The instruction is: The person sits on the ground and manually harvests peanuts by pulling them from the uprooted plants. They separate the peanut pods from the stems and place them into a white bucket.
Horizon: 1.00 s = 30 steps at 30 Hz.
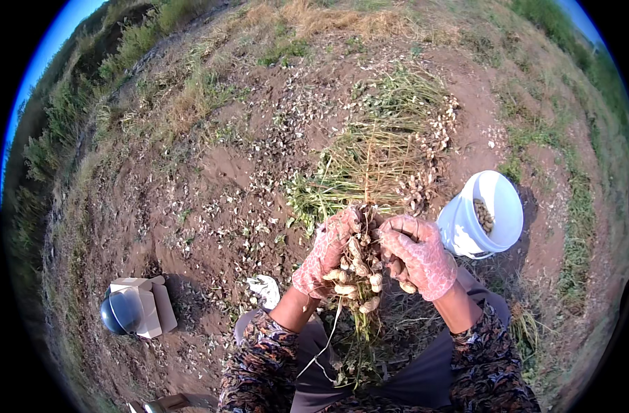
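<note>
Both my hands wear thin, patterned pinkish gloves. My left hand [329, 253] grips an uprooted peanut plant near its roots, the stems hanging down between my knees. Clusters of pale peanut pods [360, 268] dangle below the roots. On the right side of the same plant, my right hand [417, 253] has its fingers curled in among the pods, with a few pods showing under the fingers. A white plastic bucket [451, 227] stands tilted in view just right of my right hand. Some picked peanuts [483, 216] lie inside it.
Ahead lies a row of pulled peanut plants [376, 149], pods toward the right. A crumpled white bag or cloth [265, 291] is by my left knee. Farther left, an open cardboard box [151, 307] sits beside a dark rounded object [120, 313]. Dry leaves litter the soil.
</note>
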{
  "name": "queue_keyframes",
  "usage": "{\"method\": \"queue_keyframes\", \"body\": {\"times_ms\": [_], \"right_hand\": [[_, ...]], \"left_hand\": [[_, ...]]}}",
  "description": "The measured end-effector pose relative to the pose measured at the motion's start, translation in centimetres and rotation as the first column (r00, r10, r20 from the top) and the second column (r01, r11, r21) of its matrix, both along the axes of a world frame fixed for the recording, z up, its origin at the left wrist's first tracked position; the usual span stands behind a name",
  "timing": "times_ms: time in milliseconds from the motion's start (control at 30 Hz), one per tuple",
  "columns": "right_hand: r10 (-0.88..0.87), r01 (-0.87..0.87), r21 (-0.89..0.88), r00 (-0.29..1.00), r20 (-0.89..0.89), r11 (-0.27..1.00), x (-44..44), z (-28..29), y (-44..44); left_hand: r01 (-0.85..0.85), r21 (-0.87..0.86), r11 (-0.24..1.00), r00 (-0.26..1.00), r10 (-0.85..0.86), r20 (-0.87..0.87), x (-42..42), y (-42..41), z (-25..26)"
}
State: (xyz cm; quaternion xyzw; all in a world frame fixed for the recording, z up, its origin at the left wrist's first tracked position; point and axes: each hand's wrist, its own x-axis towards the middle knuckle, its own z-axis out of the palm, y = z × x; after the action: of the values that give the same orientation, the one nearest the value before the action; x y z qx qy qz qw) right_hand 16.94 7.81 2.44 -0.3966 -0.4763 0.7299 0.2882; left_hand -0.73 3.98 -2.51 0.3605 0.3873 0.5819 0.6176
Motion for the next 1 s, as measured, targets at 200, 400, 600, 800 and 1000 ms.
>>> {"method": "queue_keyframes", "body": {"times_ms": [200, 400, 600, 800, 1000], "right_hand": [[-0.228, 0.275, 0.069, 0.894, -0.385, 0.959, 2.9, -0.5, 1.3], [-0.199, 0.096, -0.245, 0.875, -0.442, 0.965, 3.4, -1.7, 2.0], [0.040, -0.047, -0.058, 0.992, -0.118, 0.997, 1.2, -0.9, 1.8], [0.229, -0.323, 0.533, 0.944, 0.236, 0.782, 1.3, -3.2, 3.6], [0.075, -0.096, 0.179, 0.990, 0.120, 0.979, 1.8, -3.3, 2.2]], "left_hand": [[-0.052, -0.155, 0.987, 0.938, 0.102, 0.332, -3.1, 0.5, -0.8], [-0.037, -0.048, 0.998, 0.945, 0.050, 0.324, -1.7, -0.1, 2.0], [0.128, -0.043, 0.991, 0.934, -0.105, 0.342, 0.0, -0.1, 1.4], [0.315, -0.204, 0.927, 0.916, -0.240, 0.323, 1.2, 0.2, 0.9], [0.133, -0.149, 0.980, 0.991, -0.127, 0.052, 2.1, 0.8, -0.5]]}}
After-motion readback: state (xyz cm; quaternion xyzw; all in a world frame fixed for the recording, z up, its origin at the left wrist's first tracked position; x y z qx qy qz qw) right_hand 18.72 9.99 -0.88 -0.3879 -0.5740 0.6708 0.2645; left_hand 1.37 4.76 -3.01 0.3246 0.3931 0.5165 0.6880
